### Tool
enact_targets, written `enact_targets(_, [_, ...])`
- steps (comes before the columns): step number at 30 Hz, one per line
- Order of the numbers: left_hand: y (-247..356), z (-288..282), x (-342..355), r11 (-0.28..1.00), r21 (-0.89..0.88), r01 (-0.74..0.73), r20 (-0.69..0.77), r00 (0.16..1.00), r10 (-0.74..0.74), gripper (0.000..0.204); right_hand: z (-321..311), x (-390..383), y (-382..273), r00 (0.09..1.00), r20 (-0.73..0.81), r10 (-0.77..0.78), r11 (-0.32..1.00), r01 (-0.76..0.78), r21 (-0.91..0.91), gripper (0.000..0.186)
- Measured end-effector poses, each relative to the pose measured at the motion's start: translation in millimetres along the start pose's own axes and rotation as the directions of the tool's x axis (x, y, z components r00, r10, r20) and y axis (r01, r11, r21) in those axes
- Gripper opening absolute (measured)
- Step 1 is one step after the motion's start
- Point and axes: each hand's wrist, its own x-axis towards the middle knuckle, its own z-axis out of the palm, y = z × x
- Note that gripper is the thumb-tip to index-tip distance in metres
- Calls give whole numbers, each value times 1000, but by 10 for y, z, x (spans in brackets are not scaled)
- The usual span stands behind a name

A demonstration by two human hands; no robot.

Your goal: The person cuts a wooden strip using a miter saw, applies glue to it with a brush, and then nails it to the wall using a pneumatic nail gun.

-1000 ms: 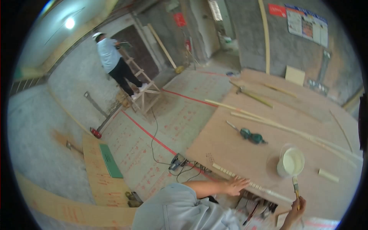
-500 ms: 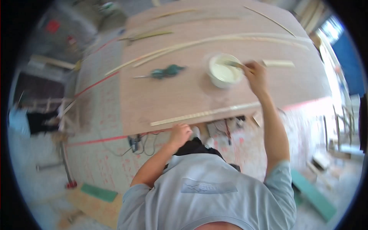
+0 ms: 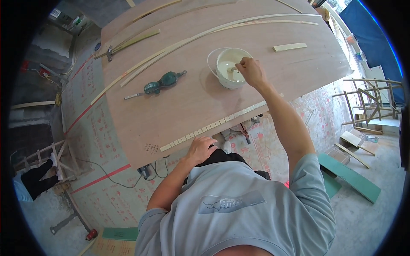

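Observation:
A white bucket [image 3: 229, 84] of pale, creamy liquid stands on the tabletop, its thin handle folded to the left. My right hand [image 3: 253, 72] is over its right rim, closed on what looks like a brush [image 3: 232, 69] whose end is down in the liquid. Along the near table edge lies a narrow wooden strip [image 3: 205, 129] cut into short segments on the left, with a whitish, wet-looking right part. My left hand [image 3: 200, 150] rests by that edge just below the strip, fingers loosely apart and holding nothing.
A dark green two-lobed tool [image 3: 165, 81] with a flat metal end lies left of the bucket. Long thin strips [image 3: 188, 41] cross the wooden tabletop [image 3: 171, 109]. A hammer [image 3: 110, 53] is at the far left. A short wood piece [image 3: 290, 47] lies right. Cables [image 3: 106, 173] run over the floor.
The view has shifted, and the picture is sharper. My right hand has moved in over the bucket, with the brush now tilted more steeply into the liquid. My left hand stays by the table edge.

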Motion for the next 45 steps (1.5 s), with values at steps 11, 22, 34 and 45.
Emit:
enact_targets(11, [-188,-90,219,991,-19,-129,60,990,130,26,-280,-269,107,943,-131,305,927,-262,269,35])
enact_targets(22, [285,84,671,979,-12,-205,104,973,205,25,107,-640,879,827,480,294,-567,-253,784,15])
enact_targets(34, [733,410,739,986,129,-102,87,992,91,25,-48,-644,763,996,38,82,580,-79,811,11])
enact_targets(45, [1012,748,1857,943,283,-176,-237,940,247,37,-295,-876,1096,967,245,69,-747,-112,655,29])
